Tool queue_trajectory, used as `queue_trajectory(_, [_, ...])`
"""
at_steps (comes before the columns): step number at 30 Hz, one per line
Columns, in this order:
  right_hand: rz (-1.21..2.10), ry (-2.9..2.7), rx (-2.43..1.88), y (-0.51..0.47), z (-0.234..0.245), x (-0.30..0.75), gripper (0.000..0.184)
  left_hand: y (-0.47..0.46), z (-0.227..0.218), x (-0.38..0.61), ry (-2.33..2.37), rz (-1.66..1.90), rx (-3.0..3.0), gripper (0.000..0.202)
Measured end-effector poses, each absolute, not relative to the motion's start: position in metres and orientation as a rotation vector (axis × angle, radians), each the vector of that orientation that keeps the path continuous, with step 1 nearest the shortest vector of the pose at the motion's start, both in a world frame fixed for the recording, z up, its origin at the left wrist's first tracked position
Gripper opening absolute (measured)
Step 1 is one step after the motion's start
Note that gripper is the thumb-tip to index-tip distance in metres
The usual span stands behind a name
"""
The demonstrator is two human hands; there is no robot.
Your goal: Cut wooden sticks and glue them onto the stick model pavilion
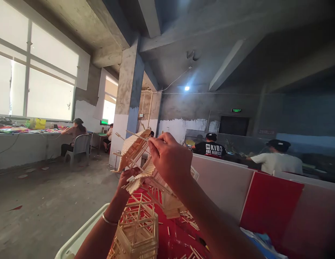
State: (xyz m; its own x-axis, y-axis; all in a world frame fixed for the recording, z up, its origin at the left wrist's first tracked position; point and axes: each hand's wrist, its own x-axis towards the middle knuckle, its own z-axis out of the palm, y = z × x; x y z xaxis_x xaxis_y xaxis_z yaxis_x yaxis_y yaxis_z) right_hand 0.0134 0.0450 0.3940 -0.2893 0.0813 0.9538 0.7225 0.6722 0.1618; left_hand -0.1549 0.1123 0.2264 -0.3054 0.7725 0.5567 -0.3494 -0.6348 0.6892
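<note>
A model building of thin wooden sticks (135, 146), with a slatted, curved roof, is held up and tilted in front of me. My left hand (128, 177) is closed around its lower left side; part of its fingers is behind the sticks. My right hand (170, 153) is closed in a pinch at the upper edge of the roof, with a thin wooden stick (137, 135) at its fingertips. Below stands a second stick structure (137, 230), an open many-sided frame. Loose sticks (190, 219) lie scattered on the red tabletop (167, 242).
A pale green tray rim (82, 230) is at lower left. White and red partition panels (270, 198) stand to the right, with a blue and white bundle (261, 242) below. People sit at other tables; a pillar (125, 104) rises behind the model.
</note>
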Motion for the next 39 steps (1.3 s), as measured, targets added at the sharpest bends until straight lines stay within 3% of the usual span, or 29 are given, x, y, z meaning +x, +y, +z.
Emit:
queue_trajectory(9, [-0.883,-1.792,-0.618,0.052,0.385,0.01,0.024,0.119,0.224,-0.148,0.373,2.086,1.108,0.025])
queue_trajectory(39, [-0.563,-1.862,-0.762,0.069,0.377,0.018,0.023,0.123,0.216,-0.152,0.433,2.033,1.087,0.018])
